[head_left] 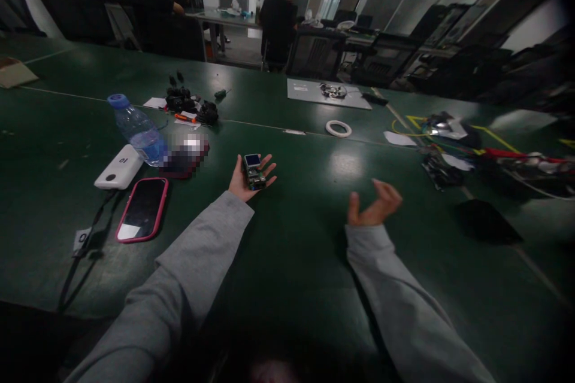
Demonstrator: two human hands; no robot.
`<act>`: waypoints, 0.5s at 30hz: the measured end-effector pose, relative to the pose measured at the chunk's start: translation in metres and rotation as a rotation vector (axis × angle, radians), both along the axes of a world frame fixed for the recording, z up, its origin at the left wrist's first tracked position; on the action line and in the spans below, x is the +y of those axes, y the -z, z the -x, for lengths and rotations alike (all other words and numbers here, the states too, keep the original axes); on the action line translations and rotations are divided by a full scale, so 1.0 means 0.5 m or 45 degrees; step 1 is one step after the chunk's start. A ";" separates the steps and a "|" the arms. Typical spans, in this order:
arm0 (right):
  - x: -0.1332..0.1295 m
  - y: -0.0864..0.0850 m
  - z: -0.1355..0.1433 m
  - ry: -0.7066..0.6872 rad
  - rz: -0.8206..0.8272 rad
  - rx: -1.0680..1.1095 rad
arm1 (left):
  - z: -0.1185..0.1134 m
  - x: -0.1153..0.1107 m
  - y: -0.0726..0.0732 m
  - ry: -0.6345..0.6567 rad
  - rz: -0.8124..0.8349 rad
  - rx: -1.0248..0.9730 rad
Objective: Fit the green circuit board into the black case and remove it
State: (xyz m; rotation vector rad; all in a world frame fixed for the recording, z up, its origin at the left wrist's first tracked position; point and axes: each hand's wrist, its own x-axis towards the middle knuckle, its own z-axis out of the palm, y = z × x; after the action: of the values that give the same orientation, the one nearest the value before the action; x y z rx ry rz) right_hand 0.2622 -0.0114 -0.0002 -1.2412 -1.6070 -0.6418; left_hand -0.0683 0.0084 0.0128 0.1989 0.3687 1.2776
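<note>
A small circuit board with a little screen [254,172] rests on the upturned palm of my left hand [244,182], whose fingers are spread out beyond the board toward the right. My right hand [375,204] is over the green table [296,251], to the right of the board and apart from it. Its thumb stands away from its slightly curled fingers, and nothing shows between them. The screen is at the far end of the board, and green circuitry with small metal parts shows nearer to me.
Left: pink-edged phone [142,209], white power bank [119,167] with cable, water bottle [139,130], black parts [191,105]. Beyond my hands: white tape ring [338,128], grey panel [309,93]. Right: wires and electronics [530,161]. Two people [278,18] sit further back.
</note>
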 end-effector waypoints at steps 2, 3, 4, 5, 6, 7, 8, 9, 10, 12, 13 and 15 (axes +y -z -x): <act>-0.021 0.010 0.149 -0.324 0.040 -0.158 | -0.002 -0.001 -0.001 0.013 0.017 0.006; -0.035 0.013 0.219 -0.467 0.073 -0.215 | -0.003 -0.002 -0.002 0.017 0.025 0.010; -0.049 0.015 0.283 -0.560 0.108 -0.251 | -0.003 -0.003 -0.002 0.027 0.030 0.012; -0.059 0.017 0.337 -0.612 0.143 -0.286 | -0.004 -0.005 -0.003 0.045 0.027 0.012; -0.064 0.019 0.379 -0.627 0.198 -0.313 | -0.004 -0.007 -0.004 0.072 0.020 0.011; -0.063 0.022 0.409 -0.623 0.246 -0.331 | -0.003 -0.009 -0.004 0.109 0.011 0.010; -0.056 0.025 0.427 -0.610 0.296 -0.343 | -0.002 -0.011 -0.005 0.145 0.003 0.009; -0.044 0.029 0.434 -0.595 0.341 -0.342 | 0.000 -0.013 -0.005 0.169 -0.002 0.010; -0.027 0.033 0.433 -0.587 0.376 -0.327 | 0.002 -0.014 -0.006 0.171 -0.009 0.008; 0.009 0.040 0.412 -0.602 0.444 -0.253 | 0.004 -0.014 -0.011 0.132 -0.037 -0.006; 0.026 0.044 0.398 -0.620 0.483 -0.189 | 0.004 -0.014 -0.014 0.103 -0.058 -0.019; 0.052 0.050 0.372 -0.665 0.584 -0.003 | 0.000 -0.014 -0.021 0.075 -0.105 -0.049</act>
State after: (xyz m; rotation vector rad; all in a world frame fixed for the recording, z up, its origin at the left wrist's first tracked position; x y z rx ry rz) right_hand 0.0764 0.0148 -0.0250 -1.0558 -2.0442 0.0602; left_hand -0.0683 0.0013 0.0234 0.2530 0.2758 1.2381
